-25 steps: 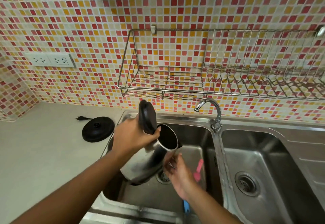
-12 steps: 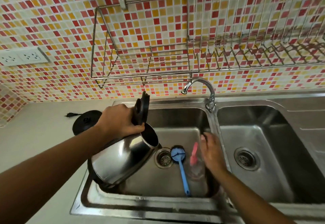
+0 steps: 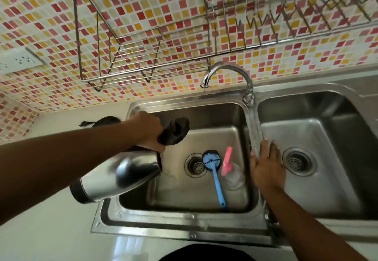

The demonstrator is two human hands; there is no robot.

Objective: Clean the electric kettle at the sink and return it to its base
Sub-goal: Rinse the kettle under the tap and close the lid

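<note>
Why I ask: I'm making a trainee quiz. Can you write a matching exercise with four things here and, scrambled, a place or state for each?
1 kettle
2 blue brush
3 kettle base
4 right hand

a on the counter, left of the sink
b flat on the divider between the basins
c lying in the left basin by the drain
d tilted, gripped by the left hand

Pairs: 1-d, 2-c, 3-a, 4-b.

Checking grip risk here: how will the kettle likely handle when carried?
The kettle looks like polished steel, so it is probably slippery if wet. The left hand holds it tipped one-handed, suggesting it is fairly light. Its open lid may swing.
</note>
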